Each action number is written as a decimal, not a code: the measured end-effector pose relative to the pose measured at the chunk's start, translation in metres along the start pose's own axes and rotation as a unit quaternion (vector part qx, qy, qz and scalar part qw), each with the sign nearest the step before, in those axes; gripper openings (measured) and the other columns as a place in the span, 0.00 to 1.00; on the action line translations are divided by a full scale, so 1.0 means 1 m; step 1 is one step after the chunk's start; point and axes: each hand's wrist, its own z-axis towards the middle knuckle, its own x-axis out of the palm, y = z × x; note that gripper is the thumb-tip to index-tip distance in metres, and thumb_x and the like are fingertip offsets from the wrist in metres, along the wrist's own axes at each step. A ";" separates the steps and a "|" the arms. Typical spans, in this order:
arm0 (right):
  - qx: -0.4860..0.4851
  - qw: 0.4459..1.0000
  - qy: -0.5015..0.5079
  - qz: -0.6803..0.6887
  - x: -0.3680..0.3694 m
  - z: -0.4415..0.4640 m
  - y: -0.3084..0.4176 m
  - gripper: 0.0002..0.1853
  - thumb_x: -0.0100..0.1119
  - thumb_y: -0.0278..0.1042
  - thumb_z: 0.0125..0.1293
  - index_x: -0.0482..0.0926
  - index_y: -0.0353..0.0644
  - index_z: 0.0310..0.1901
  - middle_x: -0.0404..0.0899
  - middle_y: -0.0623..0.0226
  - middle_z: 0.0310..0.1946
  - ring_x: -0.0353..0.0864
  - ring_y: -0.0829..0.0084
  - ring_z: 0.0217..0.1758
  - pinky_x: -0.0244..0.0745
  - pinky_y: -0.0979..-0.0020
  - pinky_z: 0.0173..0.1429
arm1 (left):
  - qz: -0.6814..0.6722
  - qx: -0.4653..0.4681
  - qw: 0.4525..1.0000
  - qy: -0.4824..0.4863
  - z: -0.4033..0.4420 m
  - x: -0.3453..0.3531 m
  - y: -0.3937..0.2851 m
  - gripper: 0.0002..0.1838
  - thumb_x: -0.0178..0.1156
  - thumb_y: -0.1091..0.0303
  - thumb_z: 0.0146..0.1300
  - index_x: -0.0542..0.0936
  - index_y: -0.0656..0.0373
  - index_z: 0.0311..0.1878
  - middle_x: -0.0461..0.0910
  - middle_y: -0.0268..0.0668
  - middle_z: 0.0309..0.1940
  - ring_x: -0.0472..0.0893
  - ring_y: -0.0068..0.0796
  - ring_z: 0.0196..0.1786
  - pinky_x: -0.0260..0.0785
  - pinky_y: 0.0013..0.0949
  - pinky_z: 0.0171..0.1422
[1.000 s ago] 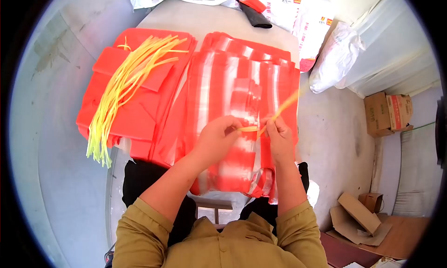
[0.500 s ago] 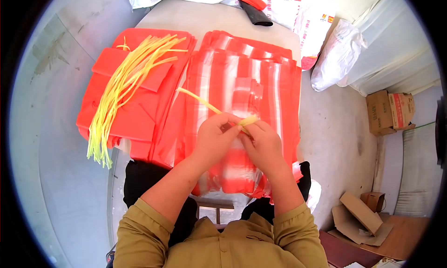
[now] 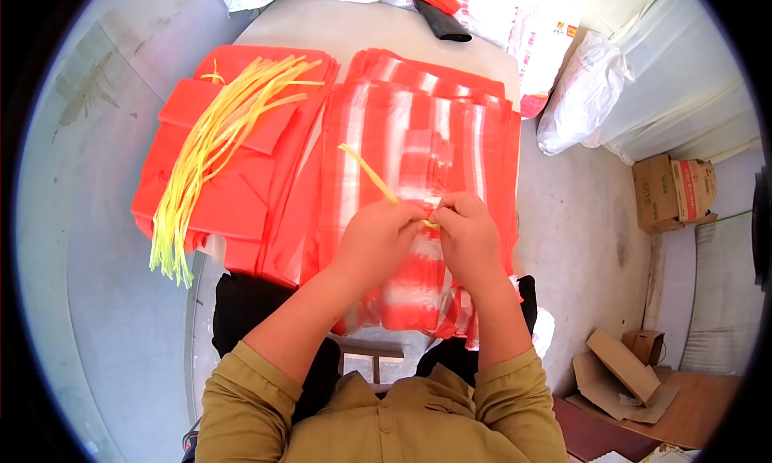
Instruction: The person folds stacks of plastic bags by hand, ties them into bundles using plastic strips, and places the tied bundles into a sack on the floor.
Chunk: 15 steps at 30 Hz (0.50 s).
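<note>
A yellow plastic tie strip (image 3: 369, 173) runs between my hands, its free end sticking up to the upper left. My left hand (image 3: 384, 236) is closed around it, and my right hand (image 3: 468, 236) pinches the strip a short gap away. Both hands are above a stack of red-and-white striped plastic bags (image 3: 350, 129). Under the strip lies a narrow folded bundle of the same plastic (image 3: 426, 153), partly covered by my hands. Left of the stack, a bunch of yellow strips (image 3: 211, 145) rests on a pile of plain red bags (image 3: 233, 222).
Behind the stacks is the pale tabletop (image 3: 322, 24), with a black roll (image 3: 444, 24) and white printed sacks (image 3: 543, 49) at the far side. To the right stand a cardboard box (image 3: 674, 193) and, lower, an opened carton (image 3: 619, 382).
My right hand has moved slightly right and up, opening a small gap between the hands. The strip's free end has shifted right, and its loop is no longer visible.
</note>
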 end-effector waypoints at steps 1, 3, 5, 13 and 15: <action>0.001 0.999 0.019 0.041 -0.005 0.002 0.000 0.08 0.65 0.20 0.57 0.83 0.39 0.39 0.79 0.61 0.39 0.81 0.57 0.43 0.79 0.60 0.45 | -0.019 -0.010 1.000 0.001 0.001 0.001 0.001 0.10 0.65 0.70 0.66 0.88 0.58 0.49 0.85 0.48 0.38 0.85 0.47 0.41 0.77 0.43 0.47; 0.015 0.995 0.060 0.082 -0.013 0.005 0.003 0.07 0.66 0.20 0.58 0.82 0.37 0.38 0.80 0.61 0.39 0.81 0.57 0.44 0.79 0.61 0.47 | -0.073 -0.044 0.996 0.008 0.002 0.000 0.001 0.10 0.65 0.71 0.66 0.88 0.58 0.48 0.85 0.47 0.37 0.85 0.47 0.41 0.77 0.44 0.47; 0.042 0.991 0.102 0.082 -0.017 0.005 0.005 0.05 0.67 0.22 0.61 0.82 0.37 0.38 0.80 0.60 0.40 0.81 0.56 0.46 0.79 0.60 0.48 | -0.144 -0.091 0.985 0.019 0.002 0.000 0.000 0.09 0.65 0.71 0.65 0.88 0.57 0.47 0.86 0.47 0.37 0.85 0.48 0.41 0.77 0.44 0.47; 0.033 0.997 -0.030 0.060 0.004 -0.002 -0.002 0.14 0.69 0.25 0.61 0.87 0.42 0.49 0.83 0.60 0.42 0.82 0.55 0.47 0.80 0.59 0.52 | 0.076 0.036 0.995 -0.060 0.004 -0.005 0.006 0.07 0.62 0.76 0.66 0.87 0.64 0.45 0.85 0.51 0.35 0.84 0.50 0.41 0.76 0.45 0.46; 0.051 0.995 -0.052 0.066 0.011 -0.010 -0.009 0.15 0.69 0.25 0.62 0.88 0.42 0.51 0.83 0.59 0.42 0.83 0.56 0.48 0.80 0.60 0.53 | 0.139 0.033 0.988 -0.064 0.004 -0.010 0.008 0.06 0.62 0.75 0.65 0.86 0.64 0.42 0.84 0.52 0.34 0.83 0.53 0.40 0.76 0.48 0.45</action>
